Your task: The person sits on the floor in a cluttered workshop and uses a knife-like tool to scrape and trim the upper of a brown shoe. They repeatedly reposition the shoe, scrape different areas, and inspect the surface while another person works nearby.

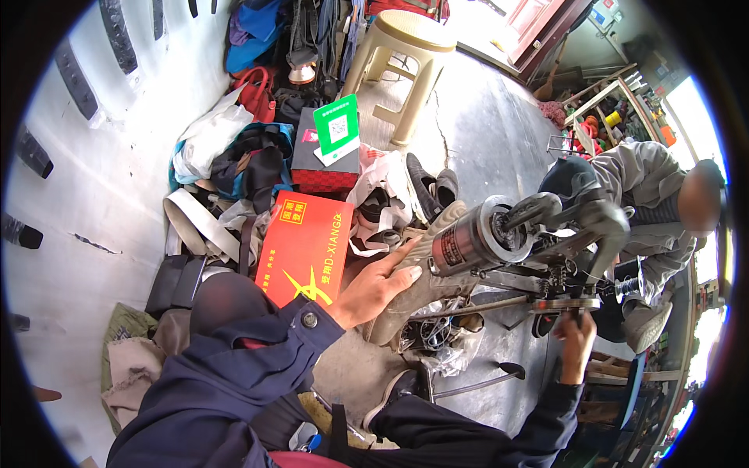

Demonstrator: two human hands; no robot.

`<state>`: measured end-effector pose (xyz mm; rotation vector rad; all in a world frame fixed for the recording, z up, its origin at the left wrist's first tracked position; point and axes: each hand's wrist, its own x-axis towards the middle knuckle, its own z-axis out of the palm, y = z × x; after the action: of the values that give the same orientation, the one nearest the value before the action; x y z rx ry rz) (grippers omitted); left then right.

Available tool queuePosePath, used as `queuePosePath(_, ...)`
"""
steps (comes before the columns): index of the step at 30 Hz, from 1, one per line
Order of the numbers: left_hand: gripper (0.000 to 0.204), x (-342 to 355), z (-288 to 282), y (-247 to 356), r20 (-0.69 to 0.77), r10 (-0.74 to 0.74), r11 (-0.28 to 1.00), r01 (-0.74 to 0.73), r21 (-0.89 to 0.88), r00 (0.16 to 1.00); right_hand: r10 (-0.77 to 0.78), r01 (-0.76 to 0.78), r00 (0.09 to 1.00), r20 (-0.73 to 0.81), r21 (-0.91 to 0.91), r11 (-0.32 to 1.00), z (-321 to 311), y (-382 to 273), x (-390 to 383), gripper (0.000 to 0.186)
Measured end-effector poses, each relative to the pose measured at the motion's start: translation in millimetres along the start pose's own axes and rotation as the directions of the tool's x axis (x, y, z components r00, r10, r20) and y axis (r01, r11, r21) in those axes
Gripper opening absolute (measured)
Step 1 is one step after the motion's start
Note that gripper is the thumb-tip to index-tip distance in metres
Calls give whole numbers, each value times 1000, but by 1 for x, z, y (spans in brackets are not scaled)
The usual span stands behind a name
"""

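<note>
My left hand [374,290] holds a worn grey-beige shoe or boot [394,316] beneath the steel cylinder head [482,238] of a hand-cranked sewing machine, its fingers wrapped over the upper. On the right, my right hand [576,343] is closed on a crank handle just below the machine's horizontal wheel [563,304]; the handle is mostly hidden by my fingers. The machine's upper linkage is slightly blurred. Just left of the shoe lies a red shoebox [300,238], partly behind my left sleeve.
A seated person [655,195] is close behind the machine on the right. A plastic stool [398,43] stands behind piled bags, a dark box with a green sign [331,125] and loose shoes [429,183]. A metal foot bar [476,382] crosses the floor; shelving [624,105] stands at back right.
</note>
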<state>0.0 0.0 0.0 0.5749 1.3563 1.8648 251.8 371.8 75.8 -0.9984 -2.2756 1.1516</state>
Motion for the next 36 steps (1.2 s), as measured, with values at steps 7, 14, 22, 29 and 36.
queuePosePath(7, 67, 16, 0, -6, 35, 54, 999, -54, -7, 998, 236, -239, 920, -313, 29, 971, -26, 110, 53, 7)
queuePosePath(14, 66, 12, 0, -10, 20, 123, 992, -123, -12, 992, 149, -149, 970, 193, -18, 989, 35, 41, 0, 16)
queuePosePath(22, 66, 8, -4, -14, 35, 75, 996, -74, -40, 997, 104, -63, 913, -393, 116, 991, -31, 99, 41, 9)
queuePosePath(29, 61, 16, -2, -8, 37, -5, 973, 14, -229, 999, 309, -309, 907, 288, -44, 950, 42, 90, 3, 21)
queuePosePath(36, 64, 17, -3, -10, -8, 62, 998, -62, -20, 998, -61, 58, 971, -233, -19, 998, -24, 29, 14, 3)
